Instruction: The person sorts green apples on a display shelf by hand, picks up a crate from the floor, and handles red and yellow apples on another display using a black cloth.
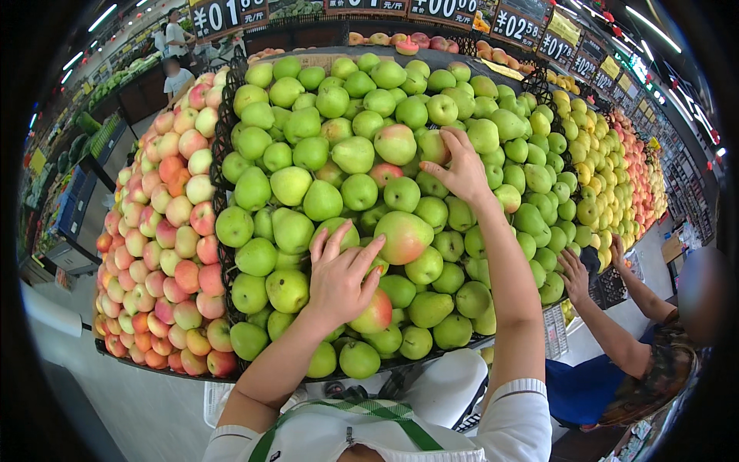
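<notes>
A broad heap of green pears [323, 200] fills the display before me, some with a red blush. My left hand [343, 283] lies over the lower middle of the heap, fingers spread on a green pear, beside a large blushed pear [403, 238]. Under its thumb side is another red-blushed pear [372, 312]; whether the thumb touches it I cannot tell. Farther up and to the right, my right hand [459, 164] has its thumb and fingers around a green pear with a reddish side [434, 146], which still rests among the others.
Black mesh dividers [222, 144] separate the pears from red-and-yellow apples [173, 231] at left and yellow fruit [603, 161] at right. A person [623, 352] at the right reaches towards the display's edge. Price signs [441, 12] hang behind. Another person [176, 78] stands at the upper left.
</notes>
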The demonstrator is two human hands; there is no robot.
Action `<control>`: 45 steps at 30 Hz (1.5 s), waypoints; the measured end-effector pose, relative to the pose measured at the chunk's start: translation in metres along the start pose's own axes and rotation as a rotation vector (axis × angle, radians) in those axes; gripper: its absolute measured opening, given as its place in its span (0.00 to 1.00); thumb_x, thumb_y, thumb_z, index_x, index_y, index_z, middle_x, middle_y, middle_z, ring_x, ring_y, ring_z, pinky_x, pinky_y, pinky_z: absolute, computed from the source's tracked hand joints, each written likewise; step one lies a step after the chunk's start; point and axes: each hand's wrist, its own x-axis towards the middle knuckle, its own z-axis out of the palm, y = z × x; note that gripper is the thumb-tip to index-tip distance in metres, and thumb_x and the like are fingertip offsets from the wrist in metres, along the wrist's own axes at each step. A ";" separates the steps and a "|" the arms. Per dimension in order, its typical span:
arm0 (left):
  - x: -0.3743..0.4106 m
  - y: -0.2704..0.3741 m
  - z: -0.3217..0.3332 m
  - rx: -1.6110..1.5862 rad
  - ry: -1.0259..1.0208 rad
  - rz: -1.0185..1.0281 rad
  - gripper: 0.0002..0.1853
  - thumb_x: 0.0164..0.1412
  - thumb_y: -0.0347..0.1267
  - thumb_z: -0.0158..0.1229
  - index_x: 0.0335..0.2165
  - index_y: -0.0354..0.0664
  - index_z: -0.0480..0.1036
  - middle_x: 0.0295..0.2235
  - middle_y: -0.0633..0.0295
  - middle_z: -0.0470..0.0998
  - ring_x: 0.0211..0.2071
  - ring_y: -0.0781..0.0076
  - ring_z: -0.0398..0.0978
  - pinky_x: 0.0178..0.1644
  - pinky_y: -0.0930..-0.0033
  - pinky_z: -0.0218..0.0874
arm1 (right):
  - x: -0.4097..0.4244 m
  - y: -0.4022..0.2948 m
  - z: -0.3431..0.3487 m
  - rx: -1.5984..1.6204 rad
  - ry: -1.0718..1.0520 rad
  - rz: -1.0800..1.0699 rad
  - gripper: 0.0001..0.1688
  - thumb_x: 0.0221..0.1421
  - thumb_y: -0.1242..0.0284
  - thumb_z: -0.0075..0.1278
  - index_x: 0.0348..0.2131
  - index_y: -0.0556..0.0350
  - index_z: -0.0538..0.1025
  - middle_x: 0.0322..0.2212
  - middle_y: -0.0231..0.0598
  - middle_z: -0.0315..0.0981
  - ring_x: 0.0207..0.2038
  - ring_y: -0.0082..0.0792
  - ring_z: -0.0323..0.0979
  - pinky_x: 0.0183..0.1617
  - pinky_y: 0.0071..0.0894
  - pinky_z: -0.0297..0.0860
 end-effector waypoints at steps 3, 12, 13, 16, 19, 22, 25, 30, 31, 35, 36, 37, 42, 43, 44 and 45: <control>-0.001 -0.001 0.000 -0.004 0.005 -0.004 0.27 0.57 0.36 0.59 0.57 0.49 0.71 0.34 0.57 0.79 0.57 0.45 0.66 0.64 0.38 0.43 | 0.002 -0.003 0.003 -0.106 0.014 0.055 0.42 0.45 0.54 0.66 0.55 0.56 0.71 0.54 0.44 0.67 0.55 0.50 0.68 0.56 0.47 0.68; 0.000 0.000 -0.001 -0.011 -0.006 -0.010 0.28 0.57 0.36 0.60 0.57 0.48 0.71 0.35 0.57 0.79 0.57 0.45 0.66 0.64 0.38 0.44 | 0.038 0.022 -0.006 0.306 -0.099 0.281 0.31 0.49 0.55 0.63 0.42 0.64 0.78 0.41 0.51 0.75 0.42 0.45 0.75 0.49 0.39 0.70; 0.001 -0.001 -0.002 -0.012 -0.005 -0.005 0.27 0.57 0.36 0.60 0.56 0.48 0.71 0.34 0.57 0.79 0.57 0.44 0.66 0.64 0.37 0.43 | 0.048 0.025 -0.008 0.428 -0.107 0.381 0.28 0.50 0.55 0.62 0.38 0.64 0.80 0.37 0.52 0.78 0.40 0.45 0.76 0.48 0.38 0.70; -0.001 0.001 -0.003 -0.010 -0.006 -0.001 0.27 0.57 0.35 0.60 0.56 0.47 0.71 0.34 0.56 0.79 0.56 0.44 0.66 0.63 0.37 0.44 | 0.072 0.040 0.007 0.035 0.200 0.350 0.32 0.52 0.55 0.63 0.47 0.62 0.78 0.43 0.52 0.77 0.45 0.45 0.76 0.53 0.40 0.69; -0.001 0.002 -0.002 -0.022 -0.017 0.002 0.28 0.56 0.35 0.60 0.56 0.47 0.72 0.34 0.56 0.79 0.56 0.44 0.66 0.63 0.38 0.45 | 0.091 0.068 0.045 -0.104 0.361 0.198 0.40 0.49 0.57 0.65 0.56 0.58 0.71 0.54 0.54 0.69 0.53 0.48 0.71 0.60 0.41 0.66; 0.001 0.001 -0.002 -0.014 -0.012 0.001 0.28 0.55 0.35 0.60 0.56 0.48 0.72 0.34 0.56 0.79 0.57 0.45 0.67 0.64 0.38 0.44 | 0.101 0.076 0.051 0.160 0.300 0.373 0.47 0.46 0.57 0.67 0.60 0.60 0.67 0.59 0.57 0.63 0.58 0.52 0.66 0.63 0.41 0.64; -0.002 0.001 -0.002 -0.004 -0.010 -0.006 0.28 0.55 0.35 0.60 0.56 0.48 0.72 0.34 0.56 0.79 0.57 0.45 0.67 0.64 0.38 0.44 | 0.096 0.062 0.050 0.205 0.355 0.411 0.48 0.45 0.58 0.65 0.60 0.62 0.66 0.54 0.59 0.65 0.57 0.55 0.65 0.62 0.44 0.63; -0.001 -0.001 -0.001 -0.020 0.007 -0.011 0.27 0.56 0.35 0.60 0.56 0.47 0.72 0.34 0.56 0.79 0.56 0.46 0.67 0.64 0.38 0.44 | 0.071 0.034 0.040 -0.006 0.424 0.324 0.32 0.51 0.54 0.55 0.50 0.55 0.77 0.47 0.49 0.70 0.52 0.52 0.68 0.59 0.46 0.64; -0.001 -0.001 -0.001 -0.022 0.015 -0.008 0.27 0.57 0.35 0.60 0.56 0.47 0.72 0.33 0.56 0.79 0.56 0.46 0.67 0.64 0.38 0.44 | 0.069 0.025 0.037 -0.015 0.402 0.311 0.31 0.52 0.53 0.54 0.48 0.54 0.79 0.46 0.48 0.70 0.52 0.52 0.68 0.58 0.46 0.64; -0.002 -0.001 -0.003 -0.009 0.025 0.003 0.27 0.57 0.35 0.59 0.56 0.46 0.72 0.33 0.56 0.79 0.57 0.45 0.66 0.64 0.38 0.44 | 0.065 0.022 0.039 0.249 0.254 0.280 0.28 0.59 0.53 0.49 0.38 0.60 0.83 0.48 0.45 0.75 0.53 0.48 0.70 0.59 0.43 0.64; -0.001 0.000 -0.003 -0.019 0.025 0.008 0.27 0.57 0.35 0.59 0.56 0.46 0.72 0.33 0.56 0.79 0.57 0.45 0.66 0.64 0.38 0.44 | 0.067 0.037 0.043 0.297 0.216 0.303 0.28 0.61 0.53 0.48 0.37 0.60 0.83 0.51 0.45 0.74 0.54 0.48 0.70 0.60 0.41 0.63; -0.001 0.003 -0.002 -0.037 0.019 0.011 0.27 0.57 0.35 0.59 0.56 0.46 0.72 0.33 0.56 0.79 0.57 0.45 0.66 0.64 0.38 0.44 | 0.069 0.059 0.045 0.335 0.204 0.265 0.26 0.60 0.54 0.49 0.39 0.59 0.83 0.51 0.46 0.74 0.55 0.50 0.69 0.62 0.42 0.62; -0.007 -0.004 0.001 -0.008 0.016 -0.007 0.28 0.57 0.36 0.60 0.57 0.48 0.70 0.33 0.57 0.78 0.58 0.46 0.65 0.64 0.37 0.44 | 0.097 0.031 0.031 -0.136 -0.132 0.333 0.21 0.59 0.57 0.50 0.40 0.53 0.83 0.50 0.49 0.74 0.54 0.51 0.71 0.58 0.47 0.66; -0.008 -0.004 0.000 -0.003 0.015 -0.012 0.28 0.57 0.36 0.60 0.57 0.48 0.70 0.33 0.57 0.79 0.58 0.47 0.65 0.64 0.37 0.44 | 0.102 0.019 0.028 -0.223 -0.183 0.348 0.21 0.58 0.57 0.51 0.40 0.53 0.83 0.50 0.49 0.74 0.54 0.51 0.71 0.57 0.47 0.67; -0.008 -0.005 0.000 0.001 0.013 -0.018 0.28 0.57 0.36 0.61 0.57 0.48 0.70 0.33 0.57 0.79 0.58 0.47 0.65 0.64 0.37 0.44 | 0.105 0.014 0.029 -0.276 -0.232 0.403 0.20 0.59 0.59 0.50 0.43 0.50 0.82 0.51 0.48 0.74 0.53 0.50 0.72 0.56 0.47 0.69; -0.006 -0.003 0.002 -0.028 0.027 -0.010 0.28 0.57 0.36 0.61 0.57 0.48 0.70 0.33 0.58 0.79 0.58 0.47 0.65 0.64 0.37 0.44 | 0.104 0.019 0.022 -0.301 -0.207 0.405 0.20 0.59 0.60 0.50 0.45 0.49 0.81 0.51 0.48 0.74 0.53 0.49 0.72 0.56 0.46 0.69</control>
